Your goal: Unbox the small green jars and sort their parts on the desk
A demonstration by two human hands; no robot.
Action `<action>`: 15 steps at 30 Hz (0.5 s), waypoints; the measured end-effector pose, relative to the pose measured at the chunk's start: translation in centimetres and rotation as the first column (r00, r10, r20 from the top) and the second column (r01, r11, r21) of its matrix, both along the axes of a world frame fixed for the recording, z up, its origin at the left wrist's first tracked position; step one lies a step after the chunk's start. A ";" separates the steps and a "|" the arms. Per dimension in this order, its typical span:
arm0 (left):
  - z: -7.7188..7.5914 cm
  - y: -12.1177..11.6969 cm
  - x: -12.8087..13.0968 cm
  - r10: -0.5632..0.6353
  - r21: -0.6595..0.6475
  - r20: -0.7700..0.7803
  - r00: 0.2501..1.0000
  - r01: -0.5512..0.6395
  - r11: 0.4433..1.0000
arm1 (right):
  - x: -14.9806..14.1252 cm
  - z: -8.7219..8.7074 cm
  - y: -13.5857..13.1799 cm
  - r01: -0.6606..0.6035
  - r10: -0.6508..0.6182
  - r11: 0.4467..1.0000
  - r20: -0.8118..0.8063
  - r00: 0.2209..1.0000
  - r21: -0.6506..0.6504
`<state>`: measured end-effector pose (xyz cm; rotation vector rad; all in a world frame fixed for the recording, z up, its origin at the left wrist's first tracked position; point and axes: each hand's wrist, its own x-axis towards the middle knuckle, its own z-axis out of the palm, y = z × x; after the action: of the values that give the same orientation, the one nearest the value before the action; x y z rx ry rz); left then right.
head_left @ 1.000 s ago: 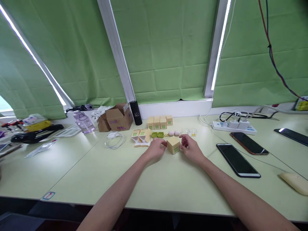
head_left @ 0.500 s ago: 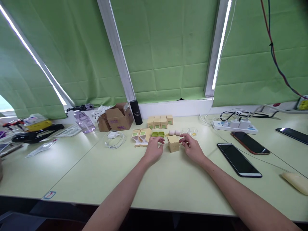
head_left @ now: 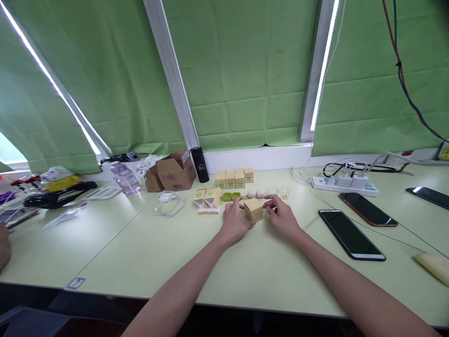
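A small tan cardboard box (head_left: 253, 209) stands on the pale green table (head_left: 224, 262) between my hands. My left hand (head_left: 234, 222) curls against the box's left side, thumb and fingers touching it. My right hand (head_left: 282, 216) holds the right side with its fingertips. Just behind lie two open tan boxes (head_left: 206, 199), a green case (head_left: 231, 196), pink earbud-like pieces (head_left: 255, 194) and clear small cups (head_left: 277, 192). A row of several closed tan boxes (head_left: 234, 178) stands further back.
A brown carton (head_left: 174, 172), black cylinder (head_left: 200, 164), purple bottle (head_left: 125, 178) and white cable (head_left: 170, 204) lie left of the boxes. Phones (head_left: 351, 234) and a power strip (head_left: 344, 185) are on the right. Another person's hand (head_left: 4, 245) shows at the left edge.
Both hands let go of the box half a second ago and have closed on it again. The box now shows plain faces instead of its green label.
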<state>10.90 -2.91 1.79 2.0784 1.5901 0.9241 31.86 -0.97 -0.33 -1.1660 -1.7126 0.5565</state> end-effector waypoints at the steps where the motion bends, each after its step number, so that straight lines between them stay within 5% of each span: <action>1: -0.1 0.0 0.2 0.005 0.003 -0.006 1.000 -0.005 1.000 | 0.0 0.0 0.0 0.005 -0.005 1.000 0.001 1.000 0.003; 9: -0.1 0.1 1.1 0.050 0.017 0.034 0.998 -0.050 0.999 | -0.1 0.4 -0.2 0.074 -0.075 0.997 0.024 0.997 0.037; 15: 0.6 -0.1 0.3 0.037 0.259 -0.054 0.998 -0.022 0.966 | -0.3 1.3 -1.1 0.076 -0.086 0.988 0.063 0.994 0.137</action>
<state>11.17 -3.03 2.35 2.2797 1.6073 1.1448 31.52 -2.07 0.99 -1.1639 -1.7251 0.3486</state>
